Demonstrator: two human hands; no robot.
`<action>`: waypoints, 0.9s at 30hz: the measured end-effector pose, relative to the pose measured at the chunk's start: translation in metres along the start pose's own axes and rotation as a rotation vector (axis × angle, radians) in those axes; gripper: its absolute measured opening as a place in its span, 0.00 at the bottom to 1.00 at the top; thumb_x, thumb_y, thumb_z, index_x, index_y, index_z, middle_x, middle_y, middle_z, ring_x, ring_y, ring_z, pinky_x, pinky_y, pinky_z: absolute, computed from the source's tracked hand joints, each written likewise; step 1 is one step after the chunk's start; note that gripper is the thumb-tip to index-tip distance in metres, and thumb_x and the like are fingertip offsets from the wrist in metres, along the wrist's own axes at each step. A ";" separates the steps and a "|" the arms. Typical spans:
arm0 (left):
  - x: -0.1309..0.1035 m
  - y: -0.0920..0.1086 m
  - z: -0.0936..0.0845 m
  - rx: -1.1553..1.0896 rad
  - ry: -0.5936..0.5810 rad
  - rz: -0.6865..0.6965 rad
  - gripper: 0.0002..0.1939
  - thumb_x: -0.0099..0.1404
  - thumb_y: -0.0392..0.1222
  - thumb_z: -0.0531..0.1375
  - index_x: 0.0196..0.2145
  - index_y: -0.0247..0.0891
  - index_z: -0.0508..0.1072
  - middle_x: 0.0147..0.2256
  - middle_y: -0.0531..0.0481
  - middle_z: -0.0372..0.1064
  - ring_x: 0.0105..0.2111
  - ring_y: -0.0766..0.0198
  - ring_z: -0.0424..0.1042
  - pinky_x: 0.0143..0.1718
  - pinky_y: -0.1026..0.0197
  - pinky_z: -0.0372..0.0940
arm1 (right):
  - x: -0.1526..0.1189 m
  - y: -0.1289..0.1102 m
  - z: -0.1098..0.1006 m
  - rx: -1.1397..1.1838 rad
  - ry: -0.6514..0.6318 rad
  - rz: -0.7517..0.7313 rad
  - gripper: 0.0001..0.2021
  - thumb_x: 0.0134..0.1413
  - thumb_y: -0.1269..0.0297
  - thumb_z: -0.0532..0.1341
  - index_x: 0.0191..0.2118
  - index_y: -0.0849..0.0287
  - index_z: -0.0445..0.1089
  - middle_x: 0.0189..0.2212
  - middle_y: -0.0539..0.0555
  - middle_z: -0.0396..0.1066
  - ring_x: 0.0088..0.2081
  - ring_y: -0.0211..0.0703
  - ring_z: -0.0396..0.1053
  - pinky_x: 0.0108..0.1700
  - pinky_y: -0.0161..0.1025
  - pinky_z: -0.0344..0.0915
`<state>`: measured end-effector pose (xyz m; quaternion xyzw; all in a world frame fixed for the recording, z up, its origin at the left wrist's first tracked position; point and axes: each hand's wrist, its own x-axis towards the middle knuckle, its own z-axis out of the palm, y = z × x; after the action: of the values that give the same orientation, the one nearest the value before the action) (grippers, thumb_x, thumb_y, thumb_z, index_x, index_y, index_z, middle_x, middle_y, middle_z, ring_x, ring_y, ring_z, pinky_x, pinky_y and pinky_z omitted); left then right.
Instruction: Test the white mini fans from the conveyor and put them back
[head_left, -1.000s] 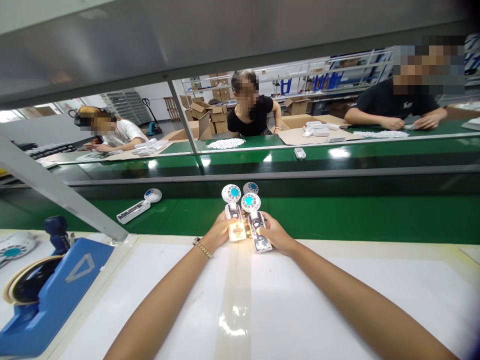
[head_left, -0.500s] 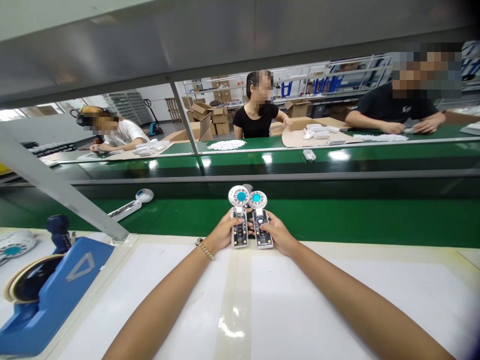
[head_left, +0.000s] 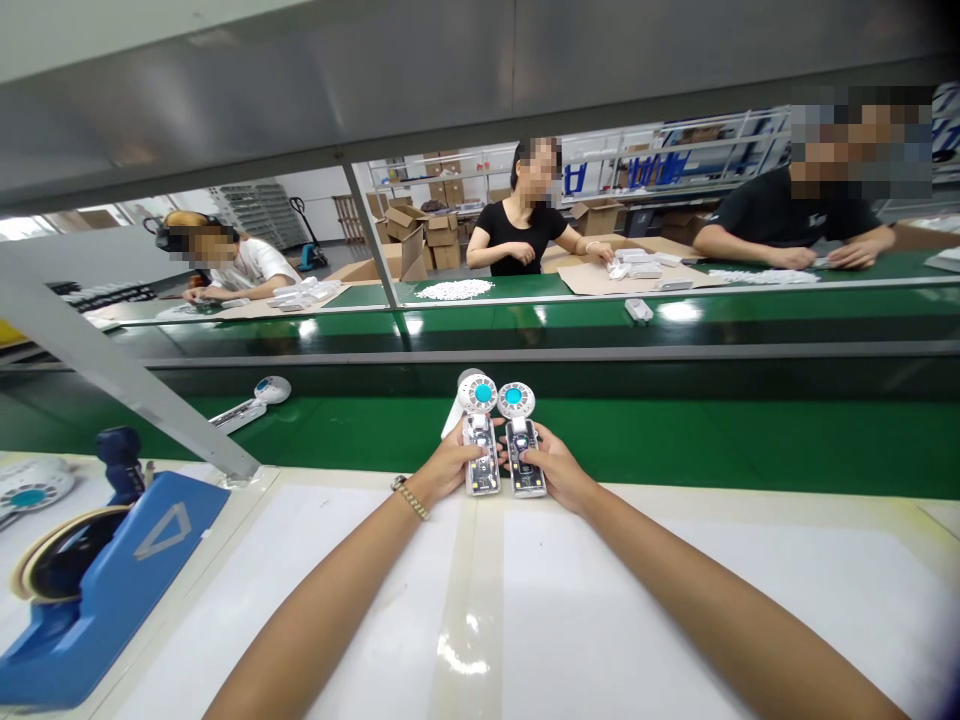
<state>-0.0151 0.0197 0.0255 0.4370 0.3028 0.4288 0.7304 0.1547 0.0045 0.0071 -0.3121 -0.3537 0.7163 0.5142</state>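
My left hand (head_left: 447, 466) is closed around a handheld fan (head_left: 482, 474) with a white round slotted head, a blue centre and a clear-covered handle showing a dark circuit board. A matching handheld fan (head_left: 527, 478) is gripped in my right hand (head_left: 562, 472), thumb on the front of its handle. Both fans stand side by side, heads up, over the bench's far edge. Partly hidden behind the left fan, another white fan (head_left: 453, 416) lies on the green belt (head_left: 675, 440).
At left, a blue tape dispenser (head_left: 161, 545) sits on the white bench (head_left: 600, 600) near another fan head (head_left: 34, 487). A slanted post (head_left: 142, 375) rises before a fan on the belt (head_left: 271, 390). Several co-workers sit across, beyond a second belt carrying a white part (head_left: 638, 311).
The loose fans on the near belt have shifted left, and the white part on the far belt has moved right. A co-worker's hand now reaches the white parts. My hands stay nearly still.
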 end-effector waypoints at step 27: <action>0.002 -0.003 -0.006 0.016 -0.040 -0.031 0.35 0.44 0.24 0.61 0.50 0.40 0.58 0.47 0.45 0.65 0.36 0.61 0.71 0.42 0.55 0.65 | -0.007 -0.007 0.006 -0.085 -0.068 0.006 0.27 0.32 0.76 0.60 0.46 0.54 0.62 0.33 0.51 0.73 0.36 0.46 0.72 0.40 0.44 0.66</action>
<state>-0.0178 0.0230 0.0206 0.4466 0.2980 0.4062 0.7394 0.1551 -0.0021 0.0166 -0.3102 -0.4002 0.7122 0.4862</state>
